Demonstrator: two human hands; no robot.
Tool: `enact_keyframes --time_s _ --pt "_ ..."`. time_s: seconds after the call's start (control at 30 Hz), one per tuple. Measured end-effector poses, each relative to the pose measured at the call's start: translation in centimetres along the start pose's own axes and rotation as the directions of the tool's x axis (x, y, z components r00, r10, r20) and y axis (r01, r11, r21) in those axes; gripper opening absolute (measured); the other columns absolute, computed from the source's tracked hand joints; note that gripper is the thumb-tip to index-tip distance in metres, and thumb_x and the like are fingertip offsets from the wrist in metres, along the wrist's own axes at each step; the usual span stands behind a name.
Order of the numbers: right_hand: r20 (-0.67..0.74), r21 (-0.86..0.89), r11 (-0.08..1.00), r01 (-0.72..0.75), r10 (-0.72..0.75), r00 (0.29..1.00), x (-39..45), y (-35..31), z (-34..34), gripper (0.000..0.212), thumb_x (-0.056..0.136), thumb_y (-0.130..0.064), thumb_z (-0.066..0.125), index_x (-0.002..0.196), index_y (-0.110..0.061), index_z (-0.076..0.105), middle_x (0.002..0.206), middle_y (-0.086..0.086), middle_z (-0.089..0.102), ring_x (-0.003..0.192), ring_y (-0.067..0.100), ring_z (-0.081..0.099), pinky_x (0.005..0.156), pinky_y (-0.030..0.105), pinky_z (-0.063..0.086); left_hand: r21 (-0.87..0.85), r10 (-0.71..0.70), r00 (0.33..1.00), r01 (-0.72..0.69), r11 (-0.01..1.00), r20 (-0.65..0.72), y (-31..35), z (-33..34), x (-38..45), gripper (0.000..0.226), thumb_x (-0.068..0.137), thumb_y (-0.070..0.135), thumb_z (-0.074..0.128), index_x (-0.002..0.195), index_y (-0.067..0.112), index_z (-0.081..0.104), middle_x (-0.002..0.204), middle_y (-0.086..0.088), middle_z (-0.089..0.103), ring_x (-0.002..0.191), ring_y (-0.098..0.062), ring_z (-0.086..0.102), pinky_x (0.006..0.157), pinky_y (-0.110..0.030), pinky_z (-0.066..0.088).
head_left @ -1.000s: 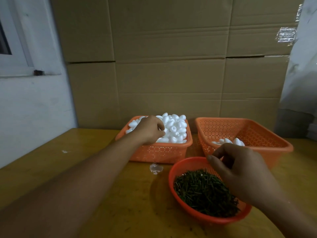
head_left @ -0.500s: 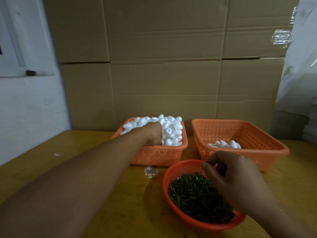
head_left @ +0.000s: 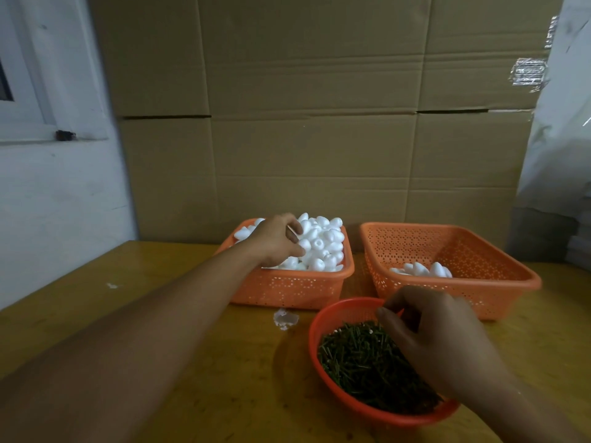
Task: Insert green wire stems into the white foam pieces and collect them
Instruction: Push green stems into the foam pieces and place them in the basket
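Wooden table, bare stretch along its left side; cardboard wall closes the far edge just behind both baskets. Left basket heaped with white foam pieces above its rim. Narrow gap, then right basket, holding only a few foam pieces near its front wall. Round red bowl of green wire stems sits in front of and between the two, close to the near table edge. Small white scrap lies on the table between left basket and bowl.

Left hand: arm stretched forward, fingers curled down into the foam heap; whether a piece is gripped, cannot tell. Right hand: over the bowl, back to camera, fingertips bunched together above the stems; any stem in the pinch is hidden.
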State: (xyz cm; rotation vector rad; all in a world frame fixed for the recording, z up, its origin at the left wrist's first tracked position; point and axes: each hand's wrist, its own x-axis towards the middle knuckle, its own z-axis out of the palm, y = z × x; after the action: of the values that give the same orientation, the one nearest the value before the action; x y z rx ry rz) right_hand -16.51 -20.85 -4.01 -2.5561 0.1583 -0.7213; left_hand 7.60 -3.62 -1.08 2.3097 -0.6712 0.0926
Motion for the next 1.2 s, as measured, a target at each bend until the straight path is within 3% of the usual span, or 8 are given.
enact_keyframes --time_s 0.1,0.3,0.53,0.67,0.73,0.9,1.07,1.2 --pt "-0.008 -0.008 1.000 0.005 -0.005 1.000 0.0 0.0 0.1 0.013 0.084 -0.045 0.066 0.079 -0.034 0.067 0.059 -0.013 0.065 0.053 0.004 0.061 0.055 0.039 0.057 -0.121 0.115 0.993 -0.116 0.986 -0.019 0.2 0.0 -1.4 0.040 0.086 0.017 0.078 0.120 0.031 0.064 0.095 0.011 0.067 0.077 -0.002 0.062 0.067 -0.016 0.044" --pt "0.047 -0.046 0.998 0.048 -0.046 0.998 0.1 0.3 0.1 0.014 0.084 -0.035 0.076 0.074 -0.032 0.067 0.065 -0.014 0.065 0.059 0.002 0.061 0.061 0.032 0.056 -0.343 0.276 0.956 -0.294 0.892 -0.099 2.1 1.0 -5.6 0.014 0.093 0.015 0.070 0.105 0.021 0.067 0.090 0.023 0.069 0.078 0.005 0.064 0.072 -0.012 0.048" --pt "0.257 -0.191 0.980 0.047 0.003 0.966 0.1 0.3 -0.2 0.026 0.083 -0.046 0.074 0.073 -0.026 0.060 0.071 -0.006 0.064 0.066 0.006 0.060 0.067 0.031 0.055 -0.455 0.330 0.940 -0.330 0.827 -0.083 4.0 3.0 -10.8 0.021 0.095 0.009 0.068 0.110 0.021 0.060 0.101 0.003 0.070 0.095 -0.017 0.068 0.088 -0.042 0.056" --pt "0.350 -0.284 0.952 0.117 -0.010 0.937 -0.2 0.4 -0.1 0.027 0.087 -0.056 0.064 0.089 -0.029 0.065 0.084 -0.008 0.066 0.079 0.008 0.063 0.075 0.034 0.057 -0.450 0.389 0.921 -0.360 0.817 -0.031 4.4 4.0 -13.2 0.027 0.099 0.019 0.059 0.118 0.037 0.056 0.103 0.001 0.068 0.098 -0.031 0.065 0.085 -0.052 0.054" --pt "0.407 -0.270 0.953 0.140 -0.019 0.913 -0.2 0.4 0.0 0.029 0.087 -0.058 0.061 0.098 -0.031 0.066 0.090 -0.009 0.067 0.085 0.008 0.063 0.079 0.034 0.057 -0.417 0.408 0.913 -0.378 0.827 -0.018 4.4 4.3 -13.8 0.025 0.099 0.020 0.055 0.114 0.039 0.059 0.103 0.005 0.066 0.097 -0.029 0.064 0.085 -0.056 0.052" --pt "0.497 -0.217 0.965 0.150 -0.022 0.867 -0.3 0.2 0.3 0.025 0.085 -0.046 0.064 0.102 -0.029 0.067 0.095 -0.010 0.070 0.086 0.005 0.063 0.080 0.033 0.056 -0.400 0.365 0.930 -0.315 0.861 0.053 4.7 5.0 -14.9 0.021 0.097 0.030 0.054 0.108 0.043 0.066 0.096 0.016 0.065 0.096 -0.011 0.064 0.091 -0.052 0.053" --pt "0.515 -0.220 0.969 0.116 0.014 0.857 -0.3 0.3 1.0 0.020 0.087 -0.041 0.061 0.097 -0.026 0.068 0.092 -0.009 0.068 0.084 0.011 0.065 0.079 0.036 0.057 -0.522 0.377 0.921 -0.275 0.807 0.097 4.8 5.1 -15.4 0.040 0.090 -0.002 0.061 0.116 0.029 0.065 0.105 -0.011 0.065 0.098 -0.029 0.065 0.086 -0.045 0.053" --pt "0.506 -0.242 0.965 0.103 0.035 0.862 -0.3 0.4 1.5 0.019 0.088 -0.040 0.063 0.094 -0.023 0.068 0.087 -0.007 0.067 0.080 0.013 0.064 0.076 0.036 0.057 -0.538 0.382 0.922 -0.291 0.791 0.062 4.8 5.5 -15.4 0.036 0.092 0.000 0.063 0.113 0.029 0.063 0.106 -0.007 0.067 0.103 -0.019 0.066 0.091 -0.034 0.052"
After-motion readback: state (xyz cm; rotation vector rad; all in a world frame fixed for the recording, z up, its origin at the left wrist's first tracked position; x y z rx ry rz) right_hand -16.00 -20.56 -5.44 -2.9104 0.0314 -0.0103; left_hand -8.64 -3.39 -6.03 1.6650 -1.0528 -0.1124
